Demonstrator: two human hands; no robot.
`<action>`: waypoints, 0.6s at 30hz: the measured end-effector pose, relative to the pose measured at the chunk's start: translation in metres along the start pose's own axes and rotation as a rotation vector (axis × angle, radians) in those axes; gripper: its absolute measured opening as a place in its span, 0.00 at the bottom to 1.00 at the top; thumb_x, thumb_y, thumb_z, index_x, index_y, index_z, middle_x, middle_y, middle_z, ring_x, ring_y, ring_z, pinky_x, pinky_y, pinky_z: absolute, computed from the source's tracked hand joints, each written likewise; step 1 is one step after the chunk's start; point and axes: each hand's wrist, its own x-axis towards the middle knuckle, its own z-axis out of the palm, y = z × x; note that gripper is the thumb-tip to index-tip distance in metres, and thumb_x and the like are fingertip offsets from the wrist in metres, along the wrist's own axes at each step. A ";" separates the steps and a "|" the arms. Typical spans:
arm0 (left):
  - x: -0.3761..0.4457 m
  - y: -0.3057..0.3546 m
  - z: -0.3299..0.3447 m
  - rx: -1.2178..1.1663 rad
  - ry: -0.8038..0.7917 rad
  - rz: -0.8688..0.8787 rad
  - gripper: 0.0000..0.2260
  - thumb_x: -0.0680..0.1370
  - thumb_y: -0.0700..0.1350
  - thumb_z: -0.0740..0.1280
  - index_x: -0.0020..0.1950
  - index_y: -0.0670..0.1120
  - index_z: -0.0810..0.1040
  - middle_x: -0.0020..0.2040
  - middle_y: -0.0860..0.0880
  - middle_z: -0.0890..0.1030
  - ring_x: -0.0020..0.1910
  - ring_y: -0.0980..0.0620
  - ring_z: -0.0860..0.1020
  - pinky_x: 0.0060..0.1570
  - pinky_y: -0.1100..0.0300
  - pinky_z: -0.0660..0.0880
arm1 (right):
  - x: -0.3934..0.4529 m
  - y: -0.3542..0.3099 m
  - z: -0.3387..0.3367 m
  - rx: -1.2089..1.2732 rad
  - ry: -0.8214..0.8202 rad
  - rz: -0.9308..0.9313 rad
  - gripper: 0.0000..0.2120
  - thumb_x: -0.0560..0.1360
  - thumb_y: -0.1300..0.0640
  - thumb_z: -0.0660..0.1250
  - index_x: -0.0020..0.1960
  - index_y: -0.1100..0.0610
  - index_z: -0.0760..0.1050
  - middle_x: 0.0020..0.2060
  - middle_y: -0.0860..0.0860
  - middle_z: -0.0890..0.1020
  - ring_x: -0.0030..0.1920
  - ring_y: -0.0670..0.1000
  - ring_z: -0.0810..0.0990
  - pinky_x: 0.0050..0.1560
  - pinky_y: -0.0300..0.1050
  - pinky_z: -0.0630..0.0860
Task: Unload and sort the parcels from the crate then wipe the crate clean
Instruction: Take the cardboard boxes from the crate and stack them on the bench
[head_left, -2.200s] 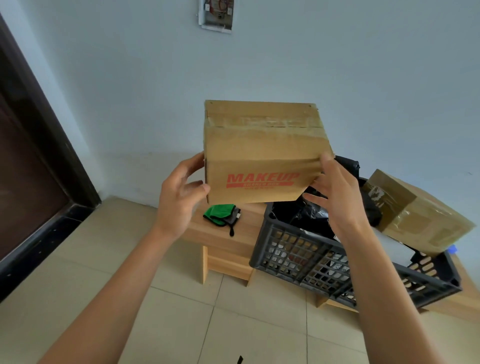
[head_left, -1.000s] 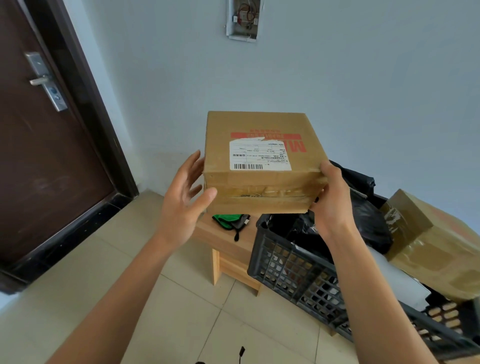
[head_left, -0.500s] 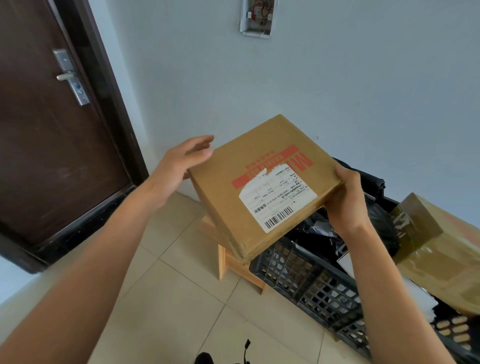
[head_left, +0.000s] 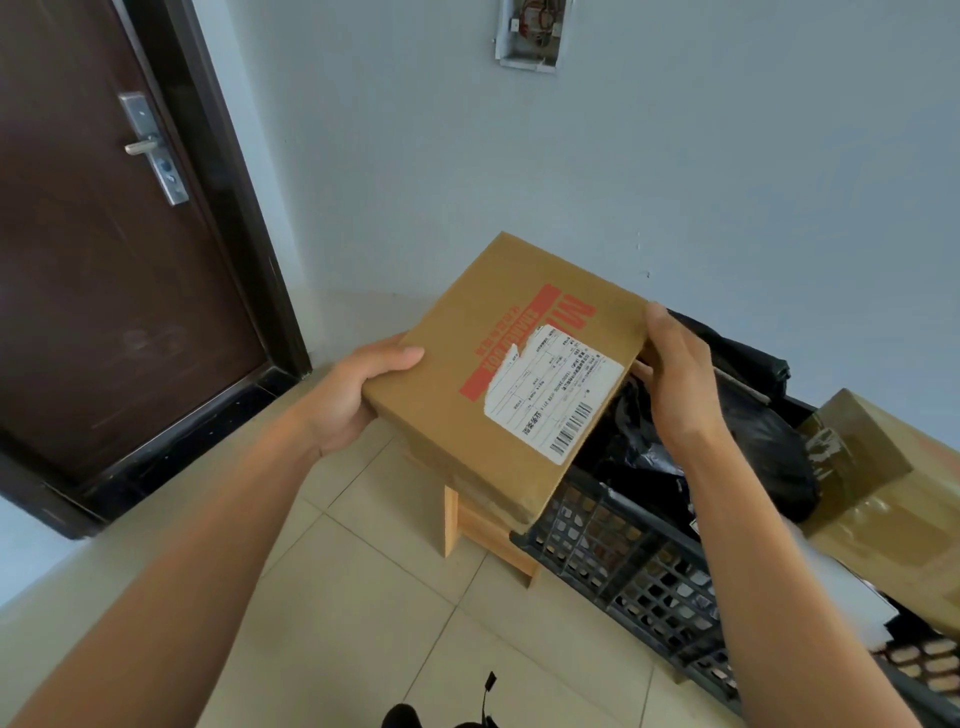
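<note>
Both hands grip one cardboard parcel: left hand curled around its near corner, right hand clasping the far edge, above the crate. Unloading underway; next, set it in its sorting spot.

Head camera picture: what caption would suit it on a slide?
Both hands, left hand and right hand, hold a labelled cardboard box above the black crate.

Cardboard box tilted, label up, held by left hand at its left corner and right hand at its right edge, above black crate on wooden bench.
</note>
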 end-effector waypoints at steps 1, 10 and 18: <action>-0.001 -0.002 -0.002 -0.004 0.047 0.005 0.17 0.75 0.53 0.66 0.61 0.50 0.84 0.58 0.46 0.85 0.55 0.49 0.83 0.62 0.49 0.73 | -0.001 -0.001 0.009 -0.023 0.030 -0.016 0.15 0.85 0.43 0.57 0.62 0.42 0.81 0.58 0.44 0.85 0.61 0.44 0.82 0.65 0.52 0.74; 0.000 -0.015 -0.031 -0.079 0.435 0.259 0.20 0.83 0.49 0.63 0.76 0.56 0.71 0.65 0.55 0.82 0.64 0.54 0.80 0.65 0.51 0.74 | -0.025 0.012 0.102 -0.093 0.009 0.058 0.35 0.77 0.35 0.67 0.80 0.42 0.63 0.76 0.39 0.68 0.74 0.40 0.67 0.71 0.43 0.72; -0.005 -0.031 -0.044 -0.162 0.606 0.303 0.36 0.76 0.60 0.67 0.82 0.60 0.57 0.75 0.58 0.71 0.72 0.58 0.72 0.74 0.49 0.68 | -0.032 0.020 0.196 -0.012 0.082 0.167 0.46 0.67 0.22 0.68 0.79 0.34 0.55 0.76 0.38 0.69 0.76 0.46 0.68 0.74 0.63 0.67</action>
